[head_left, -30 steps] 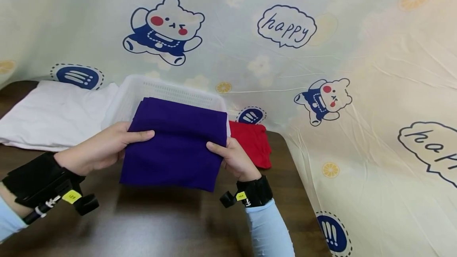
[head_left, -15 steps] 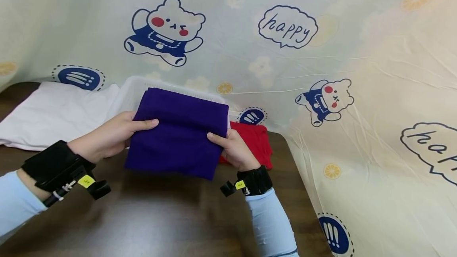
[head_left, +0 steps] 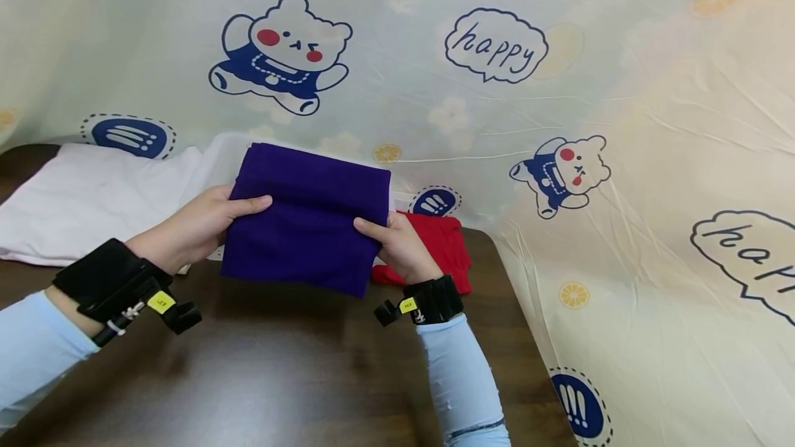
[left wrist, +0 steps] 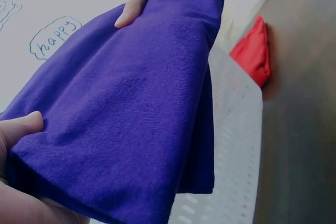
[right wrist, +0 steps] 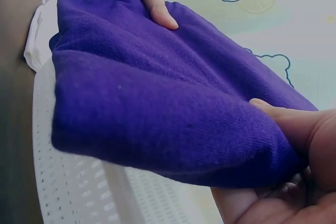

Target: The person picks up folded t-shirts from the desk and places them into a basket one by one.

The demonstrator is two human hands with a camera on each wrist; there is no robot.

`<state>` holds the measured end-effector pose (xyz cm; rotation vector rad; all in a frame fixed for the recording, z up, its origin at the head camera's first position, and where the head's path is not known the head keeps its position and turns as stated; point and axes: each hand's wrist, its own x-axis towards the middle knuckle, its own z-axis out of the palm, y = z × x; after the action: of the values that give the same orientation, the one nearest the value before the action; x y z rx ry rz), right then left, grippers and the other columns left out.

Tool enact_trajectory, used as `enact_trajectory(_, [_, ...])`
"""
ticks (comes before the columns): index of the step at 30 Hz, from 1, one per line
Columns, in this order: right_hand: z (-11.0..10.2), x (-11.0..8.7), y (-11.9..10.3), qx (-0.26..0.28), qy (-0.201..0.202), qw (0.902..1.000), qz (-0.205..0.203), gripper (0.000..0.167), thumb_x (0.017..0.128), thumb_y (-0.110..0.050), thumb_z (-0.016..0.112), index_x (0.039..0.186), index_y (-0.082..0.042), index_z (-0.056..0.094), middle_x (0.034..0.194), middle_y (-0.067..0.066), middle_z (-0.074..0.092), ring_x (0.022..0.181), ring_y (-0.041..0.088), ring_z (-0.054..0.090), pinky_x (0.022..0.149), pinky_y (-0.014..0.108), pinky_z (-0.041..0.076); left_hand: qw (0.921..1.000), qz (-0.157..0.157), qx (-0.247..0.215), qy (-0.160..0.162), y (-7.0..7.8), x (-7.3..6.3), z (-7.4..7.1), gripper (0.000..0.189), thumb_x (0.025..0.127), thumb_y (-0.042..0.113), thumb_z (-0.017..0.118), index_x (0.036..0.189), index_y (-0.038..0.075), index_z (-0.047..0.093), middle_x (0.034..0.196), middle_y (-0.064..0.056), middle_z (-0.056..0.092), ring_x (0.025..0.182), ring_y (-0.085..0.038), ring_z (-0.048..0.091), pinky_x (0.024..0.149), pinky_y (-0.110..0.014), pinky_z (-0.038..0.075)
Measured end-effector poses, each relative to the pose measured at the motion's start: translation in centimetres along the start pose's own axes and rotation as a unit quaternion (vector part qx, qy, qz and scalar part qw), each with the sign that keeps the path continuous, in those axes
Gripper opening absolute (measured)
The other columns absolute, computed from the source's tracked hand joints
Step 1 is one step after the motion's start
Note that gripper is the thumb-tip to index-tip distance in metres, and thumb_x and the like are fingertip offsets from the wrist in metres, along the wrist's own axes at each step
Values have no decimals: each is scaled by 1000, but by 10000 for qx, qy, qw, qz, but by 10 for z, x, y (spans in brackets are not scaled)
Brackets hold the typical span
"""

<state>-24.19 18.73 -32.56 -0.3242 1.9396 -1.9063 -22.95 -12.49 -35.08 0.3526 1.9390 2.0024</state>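
1. Left of centre in the head view, the left hand (head_left: 200,227) pinches the purple cloth (head_left: 304,216) in its grip.
2. Centre: the folded purple cloth mostly hides the white basket (head_left: 222,163); the step seems placing it there, next calling for level lowering.
3. Right of centre, the right hand (head_left: 404,247) pinches the opposite edge.

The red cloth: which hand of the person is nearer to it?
Right. In the head view, the right hand partly covers the red cloth; the left hand is farther away, at the opposite side of the purple cloth.
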Motion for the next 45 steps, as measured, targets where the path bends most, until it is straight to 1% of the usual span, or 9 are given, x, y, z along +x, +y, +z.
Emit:
enact_trajectory(5, [1,7,-5,-3,138,9999,-60,37,104,-9,57,139,1,56,132,15,65,109,20,68,97,39,55,9997,104,172,124,5,5,-3,59,105,40,54,153,10,36,124,15,61,109,-6,63,89,-28,54])
enact_trajectory(13, [2,21,-11,169,280,9994,-104,36,104,-9,57,138,3,57,132,16,65,108,21,68,99,41,53,9984,225,246,464,9,14,-3,69,104,45,54,158,9,30,146,-2,48,114,-3,57,92,-25,50])
enact_trajectory(16, [1,25,-11,286,394,9988,-49,35,103,-9,58,137,2,58,129,13,66,106,20,68,98,40,54,9979,183,258,564,9,19,-1,70,104,45,53,160,10,28,151,-8,44,118,-7,54,100,-31,46])
enact_trajectory(21, [0,29,-11,535,661,9964,17,32,103,-8,59,134,2,61,124,11,68,104,19,69,95,37,56,9969,166,276,715,12,25,3,72,104,46,54,161,11,27,158,-15,38,132,-24,47,112,-49,37])
enact_trajectory(26, [1,38,-17,585,468,9971,-92,34,104,-7,56,137,1,58,130,11,65,109,19,66,101,39,52,9946,211,379,938,17,27,-1,71,105,46,52,160,9,27,157,-15,39,135,-24,45,111,-43,38])
enact_trajectory(28, [2,42,-19,564,479,9972,-118,32,104,-7,56,135,0,59,127,11,66,107,19,66,98,37,53,9938,199,390,1020,20,29,-3,71,105,45,52,161,10,26,159,-14,37,136,-24,43,112,-42,38])
enact_trajectory(33, [2,50,-23,442,739,9961,-182,25,103,-8,59,126,-2,64,114,7,69,97,17,68,85,29,56,9933,150,272,1114,25,35,-6,72,105,41,54,162,13,22,163,-13,31,142,-30,37,117,-48,33])
enact_trajectory(39, [0,55,-24,365,759,9963,-180,31,103,-9,60,132,0,62,116,6,68,98,16,68,84,28,56,9930,92,229,1153,26,39,-7,70,105,40,53,162,12,23,161,-14,34,139,-29,41,116,-48,34])
enact_trajectory(45, [-3,57,-21,424,907,9949,-126,33,103,-8,59,135,0,60,123,9,67,100,16,67,84,29,57,9945,74,245,1014,24,43,-7,69,106,39,52,162,12,22,161,-16,34,140,-33,40,116,-50,34])
